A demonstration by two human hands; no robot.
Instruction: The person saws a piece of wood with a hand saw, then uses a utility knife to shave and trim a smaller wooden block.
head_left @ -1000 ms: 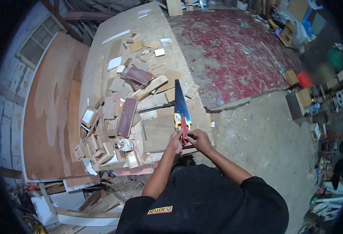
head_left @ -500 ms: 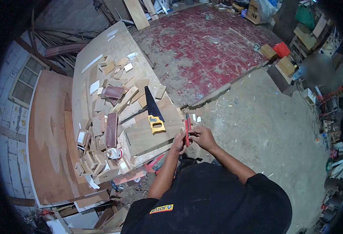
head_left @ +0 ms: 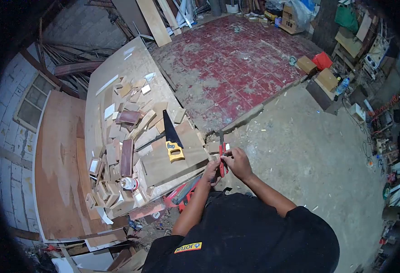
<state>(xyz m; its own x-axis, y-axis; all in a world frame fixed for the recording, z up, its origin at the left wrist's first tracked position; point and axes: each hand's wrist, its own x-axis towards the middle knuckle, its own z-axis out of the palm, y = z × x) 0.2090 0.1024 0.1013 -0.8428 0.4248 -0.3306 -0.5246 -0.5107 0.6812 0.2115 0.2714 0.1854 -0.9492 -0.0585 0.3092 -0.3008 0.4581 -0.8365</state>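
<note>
Beyond the table's near corner, my left hand (head_left: pixel 212 170) is closed around the lower part of a slim red-handled tool (head_left: pixel 222 160). A narrow dark piece sticks up from its far end; the exact kind is too small to make out. My right hand (head_left: pixel 239 164) has its fingers bent together against the tool's right side, in a pinch. A hand saw (head_left: pixel 172 139) with a black blade and yellow handle lies on the board to the left of both hands.
Several wood offcuts and a dark reddish-brown block (head_left: pixel 127 157) cover the plywood-topped table (head_left: pixel 138 59). A white bottle (head_left: pixel 128 183) stands near its front. A red tiled platform (head_left: pixel 227 68) ends in a raised edge beside the concrete floor (head_left: pixel 295 150).
The view has shifted slightly. The red tool has turned a little between my hands, and its dark narrow end now shows more plainly. Both hands remain on it.
</note>
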